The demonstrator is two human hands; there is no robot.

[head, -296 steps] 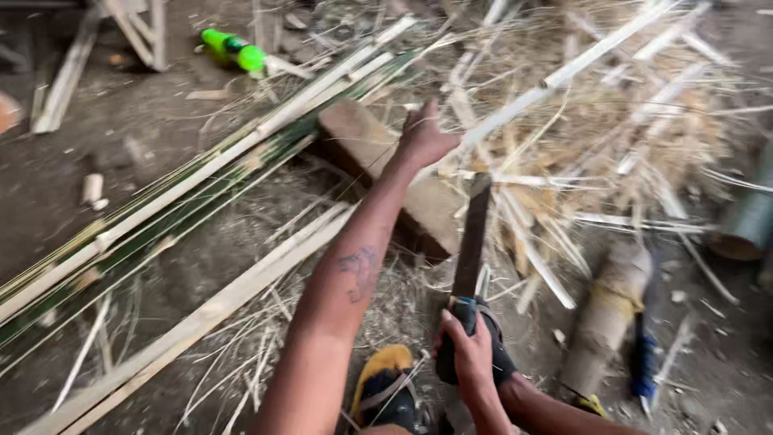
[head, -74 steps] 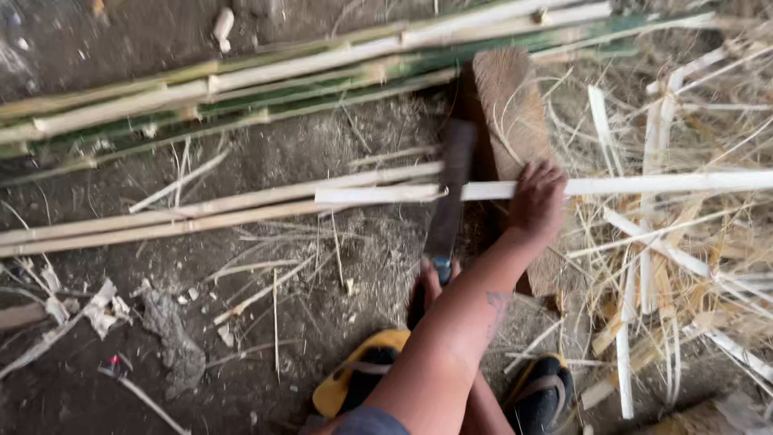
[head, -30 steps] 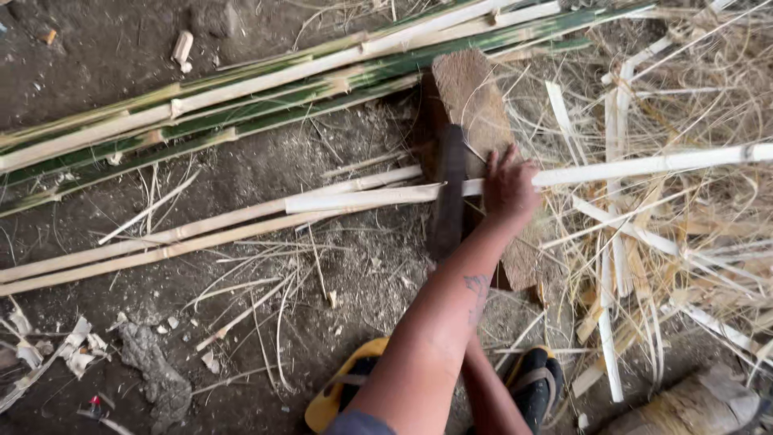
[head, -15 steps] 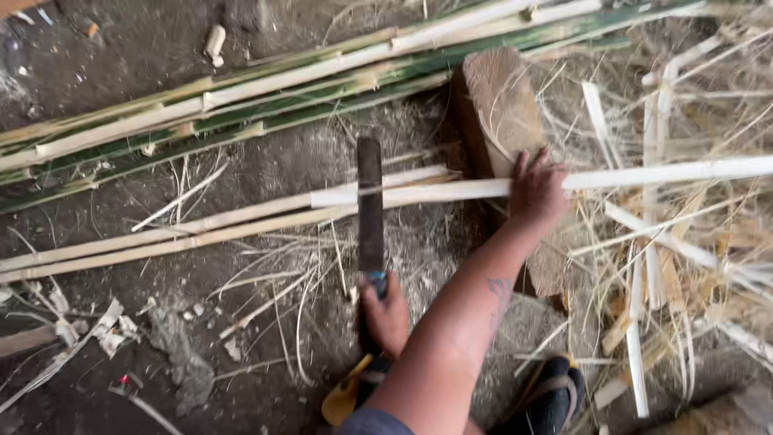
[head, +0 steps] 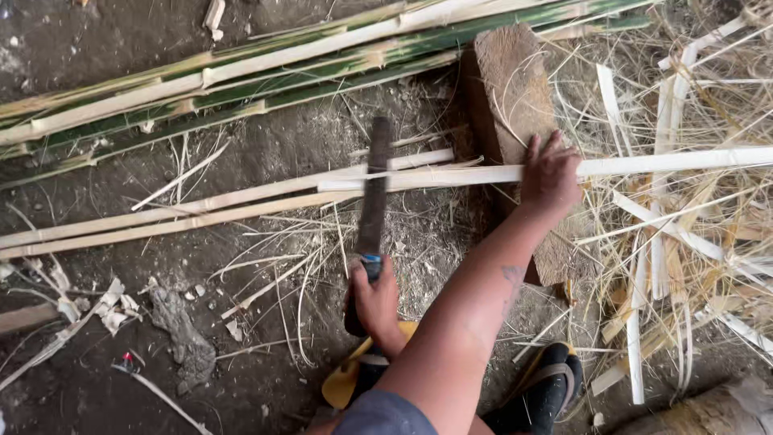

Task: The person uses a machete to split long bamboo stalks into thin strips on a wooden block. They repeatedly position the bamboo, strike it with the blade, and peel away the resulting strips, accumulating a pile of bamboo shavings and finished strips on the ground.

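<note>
My left hand (head: 551, 173) presses down on a long pale split bamboo strip (head: 451, 173) where it crosses a wooden block (head: 507, 89). My left forearm reaches up and to the right across the view. My right hand (head: 374, 294) shows beneath that arm and grips the blue-banded handle of a dark machete (head: 374, 189). The blade points away from me, and its upper part lies across the left end of the strip. Two more pale strips (head: 161, 221) lie on the dirt to the left.
A bundle of green and pale bamboo poles (head: 241, 80) runs across the top. A heap of thin bamboo shavings (head: 684, 225) fills the right side. My feet in sandals (head: 547, 387) are at the bottom, and a log (head: 708, 411) lies at the bottom right.
The machete came out from beside the block and swung left over the strip's end. My right hand, hidden a second ago, now shows on the handle. My left hand stays on the strip.
</note>
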